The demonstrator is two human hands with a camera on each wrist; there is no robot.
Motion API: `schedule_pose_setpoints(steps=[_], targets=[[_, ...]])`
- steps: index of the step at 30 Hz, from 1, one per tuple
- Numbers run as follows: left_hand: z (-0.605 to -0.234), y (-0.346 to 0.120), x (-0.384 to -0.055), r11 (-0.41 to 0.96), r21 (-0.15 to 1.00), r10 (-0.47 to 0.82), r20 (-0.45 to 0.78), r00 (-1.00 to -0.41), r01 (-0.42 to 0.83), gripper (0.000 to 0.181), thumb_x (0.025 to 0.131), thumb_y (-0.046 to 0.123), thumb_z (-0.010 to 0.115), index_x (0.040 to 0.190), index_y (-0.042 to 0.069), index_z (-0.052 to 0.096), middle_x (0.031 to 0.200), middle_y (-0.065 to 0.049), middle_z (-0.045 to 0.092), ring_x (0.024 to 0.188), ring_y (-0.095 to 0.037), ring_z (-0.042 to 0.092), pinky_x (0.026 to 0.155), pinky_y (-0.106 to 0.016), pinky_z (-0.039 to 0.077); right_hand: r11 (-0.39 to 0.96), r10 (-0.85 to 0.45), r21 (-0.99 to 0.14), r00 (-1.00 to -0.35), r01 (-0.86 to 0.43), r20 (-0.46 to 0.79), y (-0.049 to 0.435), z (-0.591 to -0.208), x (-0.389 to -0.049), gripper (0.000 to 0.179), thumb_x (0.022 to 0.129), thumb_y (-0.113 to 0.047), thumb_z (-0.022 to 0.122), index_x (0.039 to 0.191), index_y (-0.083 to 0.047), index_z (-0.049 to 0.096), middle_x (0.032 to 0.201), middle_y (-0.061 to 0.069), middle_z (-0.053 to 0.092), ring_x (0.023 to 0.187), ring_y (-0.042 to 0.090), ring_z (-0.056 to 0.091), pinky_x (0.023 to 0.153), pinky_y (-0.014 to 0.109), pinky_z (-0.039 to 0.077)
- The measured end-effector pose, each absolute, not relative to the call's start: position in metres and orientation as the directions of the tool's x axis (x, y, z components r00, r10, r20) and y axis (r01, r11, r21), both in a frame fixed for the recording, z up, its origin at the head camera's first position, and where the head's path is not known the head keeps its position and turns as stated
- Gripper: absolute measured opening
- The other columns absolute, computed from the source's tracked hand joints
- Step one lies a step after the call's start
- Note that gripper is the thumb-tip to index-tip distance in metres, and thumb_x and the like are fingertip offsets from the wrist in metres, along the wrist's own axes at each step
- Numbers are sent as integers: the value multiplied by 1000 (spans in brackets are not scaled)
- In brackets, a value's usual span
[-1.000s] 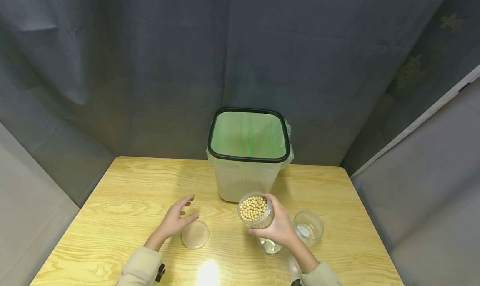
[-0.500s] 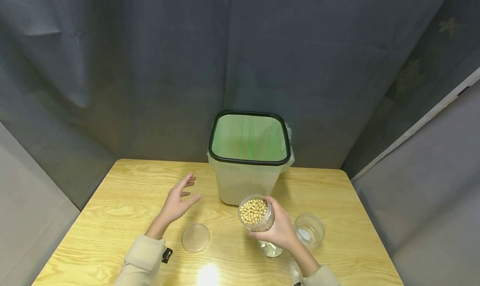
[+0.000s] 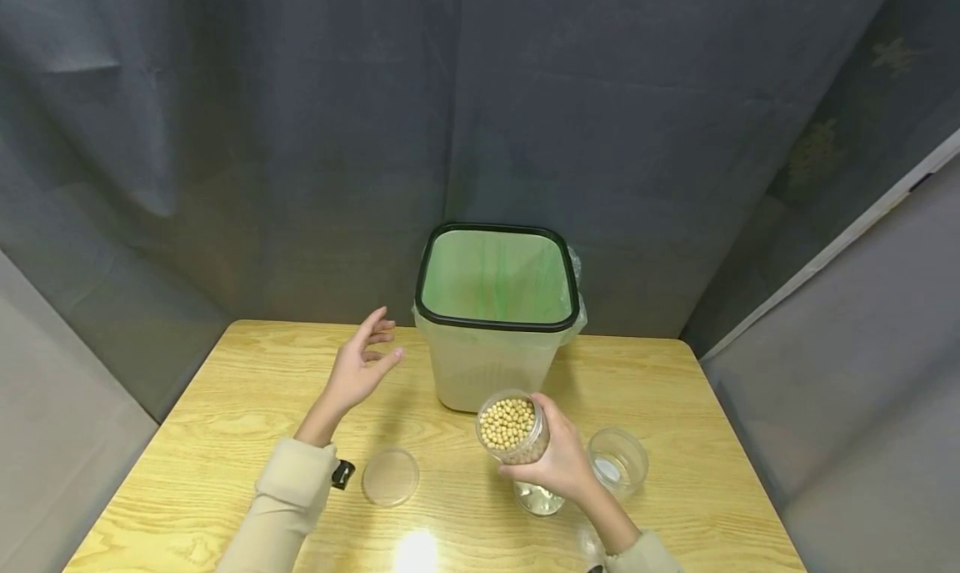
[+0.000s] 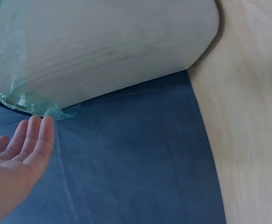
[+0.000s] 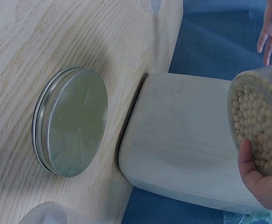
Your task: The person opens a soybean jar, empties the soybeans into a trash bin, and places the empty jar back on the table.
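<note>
My right hand (image 3: 557, 456) grips a clear jar (image 3: 534, 444) full of round, pale yellow beans (image 3: 506, 424), its open mouth tipped toward me in the head view. In the right wrist view the jar (image 5: 266, 121) shows its bean-filled base, with fingers curled against it. Under that hand a silvery metal lid (image 5: 77, 123) lies on the table. My left hand (image 3: 360, 369) is raised left of the bin, palm turned toward it, fingers relaxed and holding nothing. In the left wrist view its fingertips (image 4: 47, 122) overlap the green bag edge at the bin's rim.
A whitish bin (image 3: 487, 364) with a black rim and green liner stands at the table's back. A clear round disc (image 3: 391, 477) lies front left of it. To the right sits a clear tub (image 3: 617, 463). Dark curtains (image 3: 337, 139) hang behind the wooden table (image 3: 247, 389).
My left hand has moved up and away from the clear disc, toward the bin's left side. My right hand has kept the jar nearly in place.
</note>
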State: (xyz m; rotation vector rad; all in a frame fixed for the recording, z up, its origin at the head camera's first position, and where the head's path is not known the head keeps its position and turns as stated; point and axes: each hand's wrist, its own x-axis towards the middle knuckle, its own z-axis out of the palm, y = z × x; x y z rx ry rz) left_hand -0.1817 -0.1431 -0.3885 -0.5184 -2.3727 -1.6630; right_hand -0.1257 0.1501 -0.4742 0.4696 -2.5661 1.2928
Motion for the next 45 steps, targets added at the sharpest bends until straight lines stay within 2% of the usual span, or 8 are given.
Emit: schedule_pose_setpoints(steps=[7, 14, 21, 25, 34, 38, 45], targets=[[-371, -137, -191, 318, 864, 150, 360, -921, 390, 55, 89, 6, 55, 137, -7, 30, 127, -28, 43, 111, -43, 46, 87, -52, 42, 557, -177, -742, -926, -373, 333, 150, -473, -125, 100, 44, -26, 90, 128, -5, 39, 114, 15, 55, 99, 35, 55, 78, 49, 48], [-365, -131, -207, 355, 849, 168, 354, -920, 391, 63, 85, 9, 61, 137, -7, 30, 132, -25, 38, 113, -41, 44, 85, -49, 44, 558, -179, -741, -926, -373, 332, 151, -473, -125, 100, 45, -27, 89, 128, -5, 39, 115, 16, 54, 100, 35, 55, 78, 48, 48], [-384, -135, -237, 383, 855, 174, 305, -936, 350, 75, 82, 23, 67, 143, 6, 26, 139, -14, 35, 116, -31, 44, 85, -44, 45, 591, -170, -724, -933, -355, 318, 152, -472, -124, 102, 45, -31, 89, 129, -5, 39, 116, 17, 55, 100, 36, 55, 78, 50, 48], [-384, -133, -245, 413, 845, 189, 285, -940, 339, 78, 81, 28, 67, 143, 8, 25, 140, -13, 33, 117, -31, 43, 89, -47, 42, 589, -162, -730, -936, -347, 314, 152, -472, -124, 101, 44, -27, 90, 129, -6, 39, 115, 17, 54, 100, 37, 55, 79, 52, 47], [-383, -125, -254, 434, 861, 207, 191, -959, 265, 83, 78, 31, 70, 144, 10, 24, 143, -14, 28, 120, -33, 38, 93, -49, 37, 548, -160, -750, -926, -371, 341, 153, -470, -122, 101, 43, -22, 90, 128, -5, 38, 113, 19, 54, 99, 37, 55, 78, 52, 47], [-383, -123, -255, 432, 866, 208, 176, -962, 252, 90, 75, 31, 73, 145, 11, 20, 145, -14, 24, 124, -33, 35, 96, -47, 35, 519, -167, -771, -928, -369, 332, 154, -467, -122, 102, 43, -21, 90, 129, -3, 38, 115, 20, 53, 100, 37, 54, 80, 52, 46], [-382, -121, -254, 391, 889, 208, 168, -964, 240, 91, 75, 28, 74, 146, 15, 19, 147, -14, 20, 127, -34, 29, 101, -50, 28, 443, -188, -828, -939, -343, 288, 162, -458, -125, 102, 48, -17, 89, 132, -1, 33, 122, 21, 48, 105, 38, 52, 85, 50, 45]])
